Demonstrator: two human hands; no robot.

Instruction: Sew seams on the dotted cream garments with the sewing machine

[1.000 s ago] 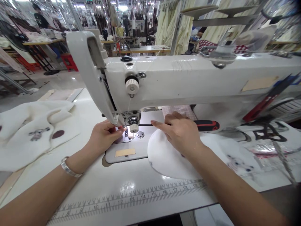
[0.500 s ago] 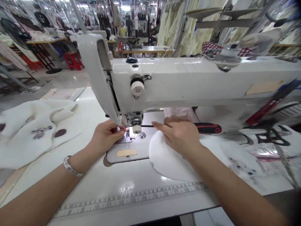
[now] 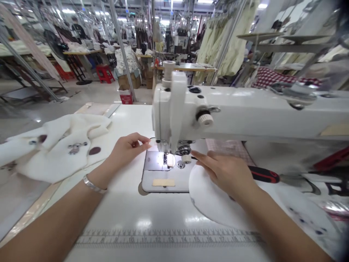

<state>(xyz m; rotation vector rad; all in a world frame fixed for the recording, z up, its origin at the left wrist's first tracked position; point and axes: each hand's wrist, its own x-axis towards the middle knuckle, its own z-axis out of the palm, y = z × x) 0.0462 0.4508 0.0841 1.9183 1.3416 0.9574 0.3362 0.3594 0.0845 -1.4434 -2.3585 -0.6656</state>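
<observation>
Shifted L hand (image 3: 130,148) from beside presser ft (image 3: 165,161), now out L of machine head (image 3: 163,116); swung view L, now taking in red box (image 3: 125,97) nr pole (image 3: 123,47).

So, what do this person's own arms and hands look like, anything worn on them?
The left hand and right hand are ungloved, and no sleeves show on the forearms. A shiny, silver-coloured bracelet circles the left wrist; no bracelet or watch shows on the right.
</observation>
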